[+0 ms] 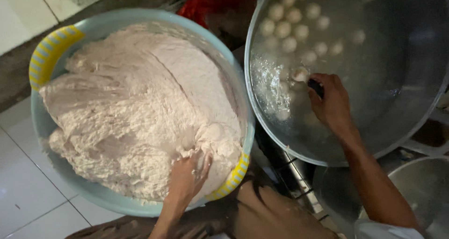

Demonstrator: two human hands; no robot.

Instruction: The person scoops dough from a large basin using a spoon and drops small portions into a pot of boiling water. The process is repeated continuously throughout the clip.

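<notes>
Left hand (187, 178) digs fingers spread into pale paste (140, 108); right hand (329, 101) pinches a half-hidden spoon (306, 78) over the steamy pot (402, 127), balls (292, 28) blurred.

Two hands (187, 178) (329, 103), one basin (51, 49), one pot (397, 80), many balls (283, 29).

pretty dim in here, light's soft and kinda bluish. glare streaks on the metal pot (411, 80) wall, steam hazes the water. everything's a bit soft, with dark shadow under my arms.
</notes>
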